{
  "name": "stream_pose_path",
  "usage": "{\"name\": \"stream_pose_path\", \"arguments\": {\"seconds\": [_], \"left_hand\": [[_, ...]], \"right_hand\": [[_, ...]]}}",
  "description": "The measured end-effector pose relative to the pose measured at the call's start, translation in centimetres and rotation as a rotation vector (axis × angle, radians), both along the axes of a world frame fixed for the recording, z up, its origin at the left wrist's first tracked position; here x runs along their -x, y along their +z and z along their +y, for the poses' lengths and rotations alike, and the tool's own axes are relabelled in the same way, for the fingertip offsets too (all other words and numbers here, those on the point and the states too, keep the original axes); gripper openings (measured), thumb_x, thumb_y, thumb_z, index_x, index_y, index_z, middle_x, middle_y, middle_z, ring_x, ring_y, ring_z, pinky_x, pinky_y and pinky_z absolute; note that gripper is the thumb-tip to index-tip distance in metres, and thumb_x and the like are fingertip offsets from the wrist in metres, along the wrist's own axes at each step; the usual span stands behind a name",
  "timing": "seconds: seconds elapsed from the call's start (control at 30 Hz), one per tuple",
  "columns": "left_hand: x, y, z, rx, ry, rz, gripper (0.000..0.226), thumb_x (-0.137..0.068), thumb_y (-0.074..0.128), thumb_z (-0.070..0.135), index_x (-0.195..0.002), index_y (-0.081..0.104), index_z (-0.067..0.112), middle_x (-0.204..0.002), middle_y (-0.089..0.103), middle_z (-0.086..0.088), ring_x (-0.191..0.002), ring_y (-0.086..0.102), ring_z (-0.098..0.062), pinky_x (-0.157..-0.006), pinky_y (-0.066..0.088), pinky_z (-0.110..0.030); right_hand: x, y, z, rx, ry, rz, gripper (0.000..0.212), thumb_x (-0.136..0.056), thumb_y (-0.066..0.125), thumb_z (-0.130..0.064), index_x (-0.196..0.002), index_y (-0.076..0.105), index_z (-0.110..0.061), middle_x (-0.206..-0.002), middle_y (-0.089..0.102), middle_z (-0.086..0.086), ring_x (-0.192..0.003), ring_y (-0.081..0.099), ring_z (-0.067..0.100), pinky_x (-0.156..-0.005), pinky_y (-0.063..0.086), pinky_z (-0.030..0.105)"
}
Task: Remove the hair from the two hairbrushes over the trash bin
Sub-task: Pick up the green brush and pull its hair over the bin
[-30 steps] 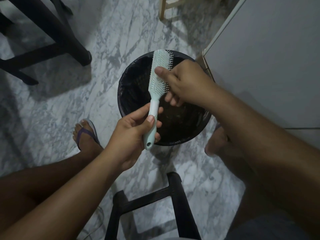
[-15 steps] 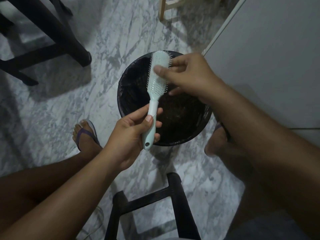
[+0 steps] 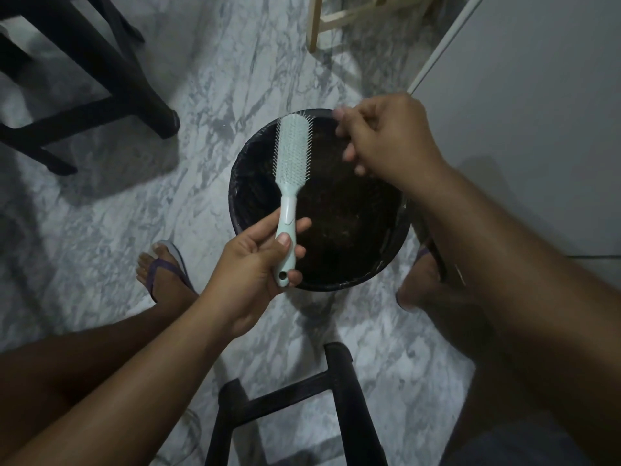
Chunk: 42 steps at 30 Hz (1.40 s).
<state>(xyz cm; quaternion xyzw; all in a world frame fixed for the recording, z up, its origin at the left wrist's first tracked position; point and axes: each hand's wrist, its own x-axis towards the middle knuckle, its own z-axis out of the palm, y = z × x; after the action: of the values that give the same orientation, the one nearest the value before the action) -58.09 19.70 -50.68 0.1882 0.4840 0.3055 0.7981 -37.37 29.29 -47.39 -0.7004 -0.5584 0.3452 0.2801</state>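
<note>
Over the trash bin (image 3: 386,264), left hand (image 3: 248,267) grips hairbrush (image 3: 291,153); right hand (image 3: 386,142) blurred, pinched fingers' contents unclear.

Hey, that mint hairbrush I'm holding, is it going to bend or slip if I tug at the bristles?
The hairbrush looks like rigid moulded plastic, so it probably won't bend. Its smooth handle could twist in the left hand, which grips only the lower end. It seems light: the head stands up unsupported.

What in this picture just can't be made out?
- Head view: whether the right hand pinches hair; its fingertips are blurred and the light dim.
- What lies in the trash bin: too dark.
- Hair left among the hairbrush bristles: too fine.
- Second brush: out of frame.
</note>
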Motion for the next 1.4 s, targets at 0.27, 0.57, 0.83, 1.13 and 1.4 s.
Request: {"name": "stream_pose_path", "arguments": {"seconds": [0.27,0.57,0.83,1.13,1.4], "left_hand": [[-0.1,0.2,0.0,-0.012,-0.022,0.034,0.043,-0.102,0.047,0.003,-0.140,0.056,0.021,-0.126,0.072,-0.004,-0.078,0.058,-0.013,-0.058,0.046,-0.025],[0.0,-0.1,-1.2,-0.092,-0.121,0.170,0.048,-0.101,0.049,0.000,-0.142,0.055,0.022,-0.127,0.071,0.000,-0.081,0.058,-0.013,-0.062,0.044,-0.030],[-0.6,0.0,-1.0,-0.042,-0.080,0.089,0.046,-0.102,0.048,0.004,-0.143,0.054,0.023,-0.128,0.070,0.000,-0.081,0.056,-0.012,-0.059,0.045,-0.025],[-0.2,0.1,-0.5,-0.081,-0.040,0.089,0.048,-0.101,0.049,0.003,-0.145,0.052,0.022,-0.129,0.070,-0.001,-0.080,0.054,-0.013,-0.060,0.045,-0.025],[-0.4,0.5,-0.4,-0.097,-0.055,0.020,0.047,-0.100,0.050,0.006,-0.143,0.055,0.025,-0.130,0.069,-0.003,-0.081,0.055,-0.013,-0.059,0.046,-0.025]], "right_hand": [[1.0,-1.4,-0.6,-0.126,0.299,-0.188,0.021,-0.084,0.073,-0.042,-0.094,0.075,-0.024,-0.077,0.069,-0.009,-0.061,0.056,-0.001,-0.066,0.054,0.028],[2.2,-0.4,-1.3,0.010,0.396,-0.448,0.035,-0.081,0.072,-0.055,-0.103,0.073,-0.028,-0.090,0.066,-0.013,-0.087,0.064,0.007,-0.077,0.054,0.031],[1.5,-1.2,-0.4,-0.121,0.144,-0.223,0.021,-0.095,0.062,-0.029,-0.090,0.073,-0.012,-0.086,0.070,0.001,-0.078,0.062,0.013,-0.075,0.051,0.035],[-0.1,0.5,-1.1,-0.124,0.130,-0.126,0.026,-0.087,0.072,-0.034,-0.110,0.074,-0.022,-0.100,0.073,-0.006,-0.076,0.068,0.007,-0.077,0.057,0.025],[1.9,-0.6,-1.3,0.478,0.113,0.663,0.036,-0.099,0.060,-0.023,-0.117,0.064,0.009,-0.113,0.072,0.023,-0.103,0.073,0.029,-0.085,0.062,0.036]]}}
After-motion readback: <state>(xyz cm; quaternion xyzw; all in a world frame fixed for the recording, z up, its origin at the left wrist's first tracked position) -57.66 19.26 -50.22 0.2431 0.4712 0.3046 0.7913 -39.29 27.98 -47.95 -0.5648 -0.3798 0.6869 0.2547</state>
